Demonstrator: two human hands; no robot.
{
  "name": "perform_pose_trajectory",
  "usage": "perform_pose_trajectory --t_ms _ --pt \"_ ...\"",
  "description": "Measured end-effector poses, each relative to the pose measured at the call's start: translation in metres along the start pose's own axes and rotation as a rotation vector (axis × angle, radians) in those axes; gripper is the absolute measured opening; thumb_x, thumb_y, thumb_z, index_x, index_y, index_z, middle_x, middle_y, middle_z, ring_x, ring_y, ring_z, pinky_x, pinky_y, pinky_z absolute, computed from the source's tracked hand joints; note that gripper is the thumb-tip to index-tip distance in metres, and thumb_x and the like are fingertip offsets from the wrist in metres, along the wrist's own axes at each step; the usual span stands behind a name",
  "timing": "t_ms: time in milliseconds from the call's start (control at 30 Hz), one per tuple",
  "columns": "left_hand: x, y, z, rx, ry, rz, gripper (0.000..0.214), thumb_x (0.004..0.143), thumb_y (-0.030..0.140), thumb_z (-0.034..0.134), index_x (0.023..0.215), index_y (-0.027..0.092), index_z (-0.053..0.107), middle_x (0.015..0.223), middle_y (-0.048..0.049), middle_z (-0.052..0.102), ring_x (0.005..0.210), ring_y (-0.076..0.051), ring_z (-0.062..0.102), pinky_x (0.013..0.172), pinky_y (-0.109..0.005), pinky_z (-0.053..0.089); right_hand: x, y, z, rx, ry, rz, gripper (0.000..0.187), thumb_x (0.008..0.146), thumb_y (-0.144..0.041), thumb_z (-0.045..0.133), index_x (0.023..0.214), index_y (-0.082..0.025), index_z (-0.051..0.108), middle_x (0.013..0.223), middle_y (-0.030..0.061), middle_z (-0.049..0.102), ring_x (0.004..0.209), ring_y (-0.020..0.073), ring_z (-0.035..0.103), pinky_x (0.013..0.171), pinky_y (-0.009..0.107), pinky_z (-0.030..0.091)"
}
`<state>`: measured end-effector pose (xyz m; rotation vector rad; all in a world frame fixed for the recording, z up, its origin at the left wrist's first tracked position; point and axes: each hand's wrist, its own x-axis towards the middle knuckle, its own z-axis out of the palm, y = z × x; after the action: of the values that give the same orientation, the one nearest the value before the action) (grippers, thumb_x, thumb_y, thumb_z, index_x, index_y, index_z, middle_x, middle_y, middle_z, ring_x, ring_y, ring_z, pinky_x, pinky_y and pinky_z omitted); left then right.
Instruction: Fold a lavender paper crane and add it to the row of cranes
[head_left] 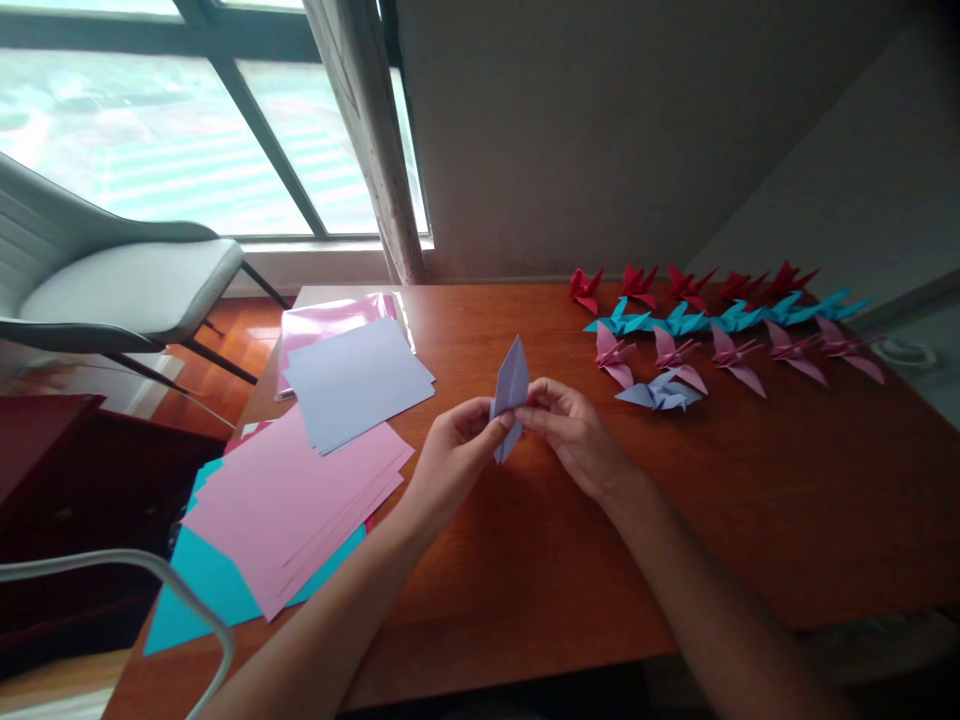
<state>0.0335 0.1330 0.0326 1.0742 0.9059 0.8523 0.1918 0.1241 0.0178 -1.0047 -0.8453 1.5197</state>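
Note:
A pale lavender sheet, folded into a narrow pointed diamond, is the folded paper (511, 382) held above the middle of the table. My left hand (461, 445) pinches its lower left side, thumb across the front. The fingers of my right hand (574, 430) are closed on its right edge near the middle. Some of the lower folds are hidden behind my fingers. To the right lies one finished lavender paper crane (661, 393), apart from both hands.
Rows of red cranes (639, 286), blue cranes (679, 319) and pink cranes (731, 358) stand at the back right of the wooden table (570, 590). Lavender sheets (356, 380), pink sheets (292, 500) and blue sheets (195, 600) overlap at left, near a plastic packet (330, 318). A chair (135, 290) stands beyond.

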Motion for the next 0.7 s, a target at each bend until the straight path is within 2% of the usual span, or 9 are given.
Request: perform_pose_trajectory --t_ms 233,467,700 --pt "0.0003 -0.0032 -0.0033 -0.200 -0.097 -0.160 0.030 0.084 0.041 0.076 0.098 0.014 0.077 0.090 -0.0086 0.077 0.082 -0.020 0.070 0.074 -0.027 0.050 -0.0006 0.0023 -0.0035 -0.007 -0.036 -0.017 0.017 0.077 -0.027 0.080 0.089 -0.021 0.069 0.089 -0.0003 0.068 0.083 0.0143 0.060 0.075 0.027 0.047" --pt "-0.0004 -0.0037 -0.0028 -0.102 -0.056 -0.100 0.030 0.085 0.040 0.075 0.096 0.012 0.079 0.086 -0.0096 0.077 0.085 -0.021 0.069 0.078 -0.028 0.049 -0.0019 0.0024 -0.0052 -0.025 -0.072 -0.028 0.017 0.079 -0.024 0.077 0.095 -0.023 0.071 0.093 0.0002 0.071 0.086 0.0151 0.062 0.075 0.026 0.049" --pt "-0.0003 -0.0012 0.0000 -0.139 -0.067 -0.074 0.027 0.084 0.036 0.076 0.097 0.013 0.079 0.091 -0.0069 0.075 0.080 -0.017 0.064 0.073 -0.024 0.047 -0.0037 -0.0012 0.0029 -0.138 -0.149 -0.037 0.023 0.085 -0.034 0.071 0.104 -0.023 0.077 0.100 0.0038 0.075 0.086 0.0186 0.066 0.074 0.030 0.052"
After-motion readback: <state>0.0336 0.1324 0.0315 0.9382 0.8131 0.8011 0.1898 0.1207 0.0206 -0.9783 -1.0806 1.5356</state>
